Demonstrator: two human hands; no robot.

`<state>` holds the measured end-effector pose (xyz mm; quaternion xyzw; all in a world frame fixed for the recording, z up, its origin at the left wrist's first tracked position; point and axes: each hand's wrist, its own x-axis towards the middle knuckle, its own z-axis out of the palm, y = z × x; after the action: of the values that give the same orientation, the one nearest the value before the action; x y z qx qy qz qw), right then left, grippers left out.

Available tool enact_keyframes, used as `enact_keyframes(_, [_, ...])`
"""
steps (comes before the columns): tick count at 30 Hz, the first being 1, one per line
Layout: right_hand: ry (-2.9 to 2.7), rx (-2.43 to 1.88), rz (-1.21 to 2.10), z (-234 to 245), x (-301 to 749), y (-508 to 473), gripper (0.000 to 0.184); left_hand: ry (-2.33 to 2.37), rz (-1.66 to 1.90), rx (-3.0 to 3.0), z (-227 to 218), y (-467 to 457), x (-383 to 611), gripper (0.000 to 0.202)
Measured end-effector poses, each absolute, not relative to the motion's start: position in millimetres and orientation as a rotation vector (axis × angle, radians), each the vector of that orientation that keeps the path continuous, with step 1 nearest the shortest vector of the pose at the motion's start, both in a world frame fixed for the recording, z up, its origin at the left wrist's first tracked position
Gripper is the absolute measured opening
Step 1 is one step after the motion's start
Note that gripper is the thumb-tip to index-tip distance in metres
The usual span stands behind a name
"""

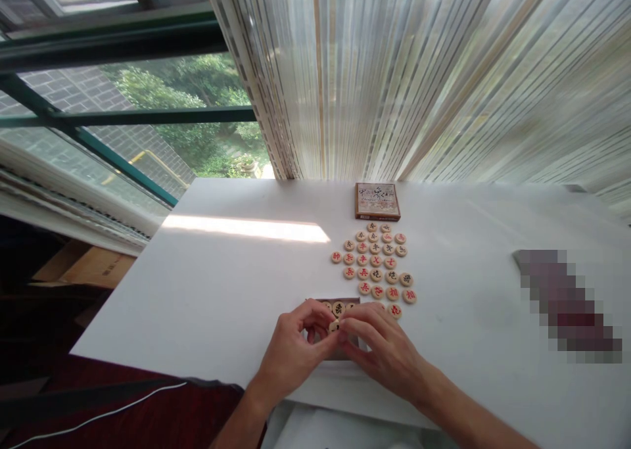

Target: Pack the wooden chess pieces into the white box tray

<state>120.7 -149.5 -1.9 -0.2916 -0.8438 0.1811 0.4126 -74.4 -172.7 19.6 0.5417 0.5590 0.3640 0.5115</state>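
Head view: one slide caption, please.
Left hand and right hand hold a xiangqi piece over an open box, near rows of pieces.

smooth, wood-like discs; smooth tabletop with a soft sheen; sheer cloth curtain.

Got my left hand and right hand pinching one round piece over an open tray by the tabletop's near edge, with more pieces lined up along the tray's far side. Loose pieces, red and black characters, spread toward the far edge, where a flat printed box sits. A sun stripe slants in near the far left corner.
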Motion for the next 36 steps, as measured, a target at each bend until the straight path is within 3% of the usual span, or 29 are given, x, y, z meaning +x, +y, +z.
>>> enact_keyframes(20, [-2.083,-0.766,0.622,-6,115,-157,0.025,1.341,0.724,1.338,20,-176,-90,0.028])
enact_keyframes(28, [-2.24,-0.797,0.64,-3,115,-159,0.021,1.727,0.926,1.605,2,-172,-129,0.021])
enact_keyframes(36, [-2.302,-0.853,0.684,-9,96,-162,0.022,1.468,0.837,1.993,-14,-180,-134,0.038])
